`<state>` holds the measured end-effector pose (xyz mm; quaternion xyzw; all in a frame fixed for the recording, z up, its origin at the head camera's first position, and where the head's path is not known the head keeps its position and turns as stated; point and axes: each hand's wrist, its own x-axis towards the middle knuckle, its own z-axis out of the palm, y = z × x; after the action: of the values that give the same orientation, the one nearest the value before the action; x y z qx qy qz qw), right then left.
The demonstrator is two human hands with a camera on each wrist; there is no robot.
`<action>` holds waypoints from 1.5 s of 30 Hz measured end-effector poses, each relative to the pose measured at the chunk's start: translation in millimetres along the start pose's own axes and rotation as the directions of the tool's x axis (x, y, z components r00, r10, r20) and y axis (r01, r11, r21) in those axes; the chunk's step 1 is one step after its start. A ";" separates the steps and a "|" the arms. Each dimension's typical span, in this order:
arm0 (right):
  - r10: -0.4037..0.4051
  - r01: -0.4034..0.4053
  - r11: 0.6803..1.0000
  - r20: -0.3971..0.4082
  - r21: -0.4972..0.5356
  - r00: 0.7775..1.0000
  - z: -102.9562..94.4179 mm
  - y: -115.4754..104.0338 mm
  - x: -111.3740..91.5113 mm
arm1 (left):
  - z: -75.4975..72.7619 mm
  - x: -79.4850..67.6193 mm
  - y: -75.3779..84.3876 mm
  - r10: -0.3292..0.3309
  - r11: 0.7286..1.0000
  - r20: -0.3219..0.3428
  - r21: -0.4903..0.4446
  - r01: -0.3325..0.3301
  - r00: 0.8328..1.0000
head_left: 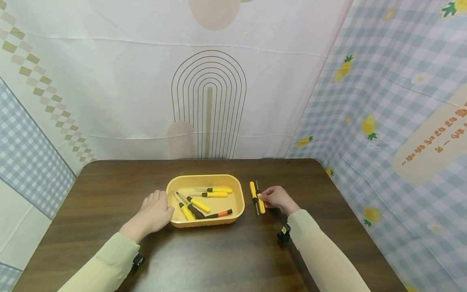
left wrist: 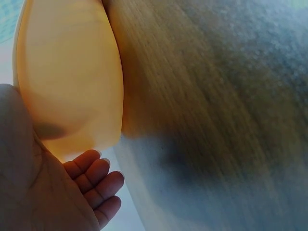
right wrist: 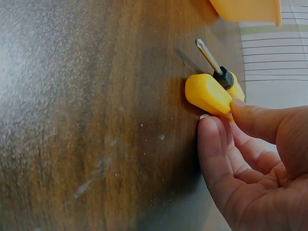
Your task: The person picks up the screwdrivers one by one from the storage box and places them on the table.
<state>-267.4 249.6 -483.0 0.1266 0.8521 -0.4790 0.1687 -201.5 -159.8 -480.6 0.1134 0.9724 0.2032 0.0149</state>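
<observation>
A yellow plastic tray point(head_left: 206, 222) holds several screwdrivers, most with yellow-and-black handles, one black point(head_left: 197, 211) and one red-and-black point(head_left: 221, 213). My left hand point(head_left: 155, 209) grips its left end, thumb at the rim; in the left wrist view the fingers point(left wrist: 98, 180) lie outside the wall and the thumb tip is hidden. To the right of the tray, two yellow-handled screwdrivers lie side by side, pointing opposite ways. My right hand point(head_left: 279, 198) pinches the handle of the right-hand screwdriver point(head_left: 261, 206) between thumb and fingers. Beside it lies the other screwdriver point(head_left: 253, 190), its tip toward me.
Everything stands on a dark wooden table point(head_left: 219, 259). A white patterned cloth point(head_left: 127, 97) hangs behind the table, and a blue checked cloth point(head_left: 365, 81) hangs along the right side.
</observation>
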 end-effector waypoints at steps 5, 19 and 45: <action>-0.010 0.010 1.000 -0.002 -0.006 1.000 0.7 -0.3 -0.9 | 0.2 0.2 -0.7 -0.009 1.000 0.008 0.002 0.009 1.000; -0.009 0.009 1.000 -0.006 -0.018 1.000 -1.6 -1.9 -3.0 | -1.5 -1.2 1.8 -0.007 1.000 0.006 0.003 0.007 1.000; -0.489 0.486 0.864 0.007 -0.134 0.872 30.7 -67.6 -15.6 | -1.1 -0.4 1.5 -0.005 1.000 0.002 0.010 0.005 1.000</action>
<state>-273.5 187.9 -439.2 -0.0975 0.8883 -0.4472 0.0388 -200.8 -159.0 -479.1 0.1111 0.9738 0.1980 0.0159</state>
